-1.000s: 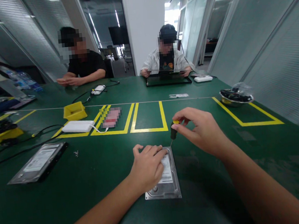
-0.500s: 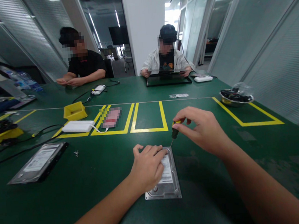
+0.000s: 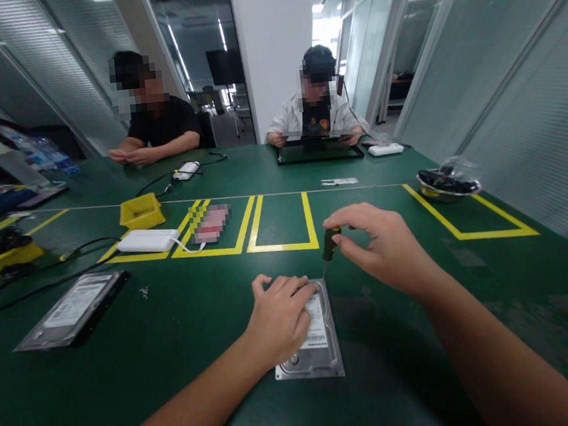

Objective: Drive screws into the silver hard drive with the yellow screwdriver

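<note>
A silver hard drive [image 3: 320,355] with a white label lies flat on the green table in front of me. Across its upper left part rests my left hand [image 3: 281,317], fingers spread and laid over the drive, hiding much of the label. My right hand [image 3: 380,247] pinches the dark handle of a small screwdriver [image 3: 330,243] between thumb and fingers. The screwdriver stands nearly upright, its thin shaft reaching down to the drive's far right corner. Whether a screw sits under the tip is too small to tell.
Another hard drive [image 3: 75,308] lies at left, near several tiny screws [image 3: 144,293]. Beyond are a white power bank [image 3: 149,241] with cables, a pink phone [image 3: 212,224] and a yellow bin [image 3: 142,212]. A metal bowl [image 3: 449,185] stands far right. People sit across the table.
The screwdriver handle has tipped more upright and turned a little in my right fingers. Its tip stays at the same corner, and my left hand has not moved.
</note>
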